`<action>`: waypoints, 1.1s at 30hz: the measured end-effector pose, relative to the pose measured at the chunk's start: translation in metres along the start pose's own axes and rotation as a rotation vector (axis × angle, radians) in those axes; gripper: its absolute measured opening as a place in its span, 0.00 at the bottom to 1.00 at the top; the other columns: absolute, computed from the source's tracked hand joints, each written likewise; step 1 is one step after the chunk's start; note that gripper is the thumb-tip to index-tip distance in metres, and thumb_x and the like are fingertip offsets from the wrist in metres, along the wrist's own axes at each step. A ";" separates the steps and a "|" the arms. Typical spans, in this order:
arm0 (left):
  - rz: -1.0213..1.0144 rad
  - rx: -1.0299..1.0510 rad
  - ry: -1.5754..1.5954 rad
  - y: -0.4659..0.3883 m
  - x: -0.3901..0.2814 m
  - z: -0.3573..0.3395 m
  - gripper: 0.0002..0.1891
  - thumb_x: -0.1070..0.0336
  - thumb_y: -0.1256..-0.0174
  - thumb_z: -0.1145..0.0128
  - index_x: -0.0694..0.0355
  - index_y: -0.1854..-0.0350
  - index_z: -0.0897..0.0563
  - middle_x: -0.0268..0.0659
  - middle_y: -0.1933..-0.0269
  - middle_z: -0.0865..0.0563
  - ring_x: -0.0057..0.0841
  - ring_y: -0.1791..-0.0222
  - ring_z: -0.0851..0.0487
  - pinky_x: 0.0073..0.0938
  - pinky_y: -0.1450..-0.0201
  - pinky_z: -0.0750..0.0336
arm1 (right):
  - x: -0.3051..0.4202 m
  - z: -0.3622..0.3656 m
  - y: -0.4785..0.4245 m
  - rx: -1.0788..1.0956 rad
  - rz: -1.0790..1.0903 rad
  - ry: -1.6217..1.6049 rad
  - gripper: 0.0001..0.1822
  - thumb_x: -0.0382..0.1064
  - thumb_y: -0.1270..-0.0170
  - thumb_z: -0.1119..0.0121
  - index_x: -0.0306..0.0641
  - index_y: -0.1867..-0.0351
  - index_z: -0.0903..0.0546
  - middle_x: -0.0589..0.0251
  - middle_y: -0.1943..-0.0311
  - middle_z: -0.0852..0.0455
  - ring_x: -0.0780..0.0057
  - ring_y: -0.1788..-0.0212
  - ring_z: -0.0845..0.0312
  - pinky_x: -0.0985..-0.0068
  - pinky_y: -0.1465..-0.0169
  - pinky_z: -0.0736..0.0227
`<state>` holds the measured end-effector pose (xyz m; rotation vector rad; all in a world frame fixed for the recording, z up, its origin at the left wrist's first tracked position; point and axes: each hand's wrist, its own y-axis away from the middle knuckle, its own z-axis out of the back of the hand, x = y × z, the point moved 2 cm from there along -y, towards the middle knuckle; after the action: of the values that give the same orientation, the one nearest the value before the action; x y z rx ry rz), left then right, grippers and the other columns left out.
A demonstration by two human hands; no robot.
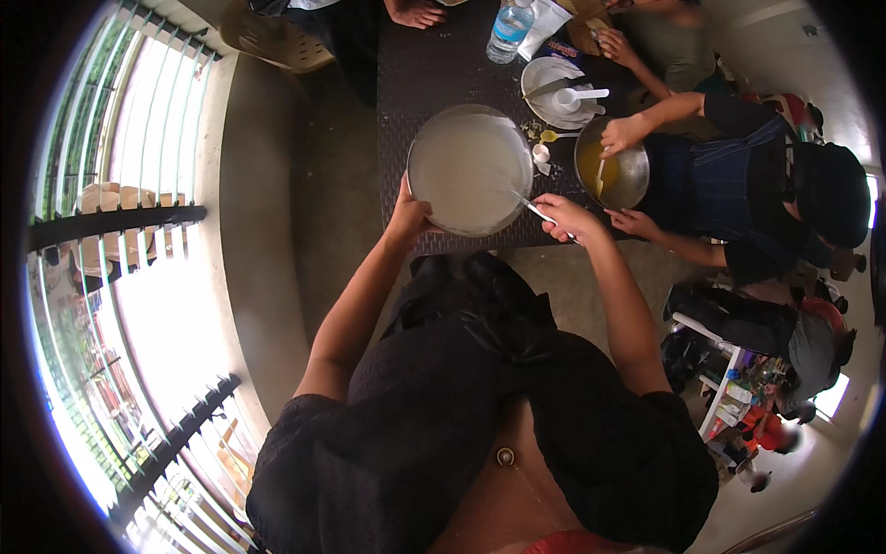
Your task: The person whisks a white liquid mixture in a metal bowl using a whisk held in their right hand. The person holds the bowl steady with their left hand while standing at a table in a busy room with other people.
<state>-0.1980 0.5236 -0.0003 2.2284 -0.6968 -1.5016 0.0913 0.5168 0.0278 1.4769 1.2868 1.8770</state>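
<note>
A wide metal bowl [419,138] of pale, whitish liquid stands near the front edge of a dark woven-pattern table [443,62]. My left hand [411,216] grips the bowl's rim at its lower left. In my right hand [569,219] is the handle of a whisk [531,206]; its head dips into the liquid at the bowl's right side, where the wires are blurred. Just right of the bowl lie a cracked eggshell [540,153] and a yellow-tipped spoon [558,136].
At right, a co-worker's hand [621,133] holds a spatula in a steel bowl [641,159] of yellow mixture. Behind are a plate [536,73] with a knife and white measuring scoop, and a water bottle [509,33]. Another person's hand [418,12] rests at the table's far edge.
</note>
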 end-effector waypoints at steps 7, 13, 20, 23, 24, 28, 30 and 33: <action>-0.029 -0.031 0.059 -0.010 0.014 -0.026 0.43 0.82 0.58 0.59 0.44 0.33 0.48 0.45 0.45 0.30 0.44 0.54 0.20 0.42 0.71 0.15 | -0.006 0.037 -0.008 -0.042 0.004 0.080 0.16 0.45 0.31 0.55 0.41 0.47 0.30 0.68 0.80 0.29 0.86 0.87 0.41 0.86 0.86 0.48; -0.016 -0.091 0.057 -0.005 0.020 -0.048 0.42 0.82 0.57 0.58 0.47 0.34 0.47 0.46 0.46 0.29 0.42 0.58 0.18 0.38 0.73 0.15 | -0.014 0.066 -0.014 -0.049 -0.024 0.138 0.16 0.44 0.31 0.54 0.41 0.47 0.31 0.68 0.79 0.28 0.86 0.86 0.39 0.84 0.86 0.46; 0.045 -0.214 0.040 -0.027 0.058 -0.038 0.43 0.82 0.55 0.58 0.44 0.32 0.49 0.46 0.43 0.31 0.47 0.52 0.22 0.43 0.72 0.16 | -0.021 0.066 -0.031 0.032 0.114 0.301 0.17 0.47 0.32 0.53 0.39 0.49 0.29 0.66 0.78 0.26 0.84 0.85 0.33 0.81 0.84 0.37; 0.074 -0.224 0.033 -0.040 0.072 -0.026 0.42 0.82 0.55 0.58 0.45 0.33 0.48 0.47 0.44 0.31 0.46 0.54 0.22 0.41 0.73 0.16 | -0.013 0.054 -0.036 -0.088 0.321 0.717 0.17 0.48 0.36 0.44 0.40 0.53 0.27 0.66 0.79 0.23 0.82 0.86 0.30 0.80 0.82 0.34; 0.075 -0.214 0.039 -0.042 0.073 -0.026 0.41 0.82 0.54 0.58 0.46 0.33 0.48 0.46 0.45 0.30 0.44 0.56 0.21 0.39 0.73 0.16 | -0.019 0.056 -0.046 -0.201 0.536 0.895 0.15 0.42 0.43 0.38 0.38 0.58 0.25 0.58 0.78 0.19 0.70 0.80 0.21 0.70 0.76 0.27; 0.099 -0.169 0.064 -0.048 0.080 -0.013 0.39 0.81 0.52 0.58 0.50 0.33 0.48 0.48 0.48 0.28 0.43 0.59 0.19 0.38 0.71 0.16 | -0.012 0.040 -0.053 -0.509 0.615 1.353 0.09 0.32 0.44 0.51 0.36 0.62 0.24 0.48 0.74 0.17 0.52 0.69 0.18 0.59 0.64 0.23; 0.188 -0.181 0.085 -0.054 0.086 -0.004 0.35 0.80 0.48 0.57 0.56 0.34 0.46 0.50 0.49 0.27 0.44 0.59 0.19 0.38 0.69 0.15 | -0.003 0.033 -0.053 -0.525 0.524 1.349 0.10 0.33 0.43 0.52 0.34 0.60 0.25 0.48 0.74 0.17 0.51 0.68 0.18 0.58 0.64 0.23; 0.282 -0.143 0.112 -0.062 0.097 0.013 0.29 0.76 0.43 0.57 0.65 0.36 0.44 0.51 0.51 0.24 0.45 0.57 0.18 0.39 0.65 0.16 | 0.018 0.012 -0.040 -0.471 0.417 1.290 0.16 0.33 0.41 0.54 0.40 0.51 0.26 0.47 0.71 0.17 0.51 0.65 0.18 0.58 0.62 0.23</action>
<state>-0.1675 0.5172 -0.1124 1.9946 -0.8040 -1.2399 0.0877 0.5551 0.0031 0.1502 0.7792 3.3047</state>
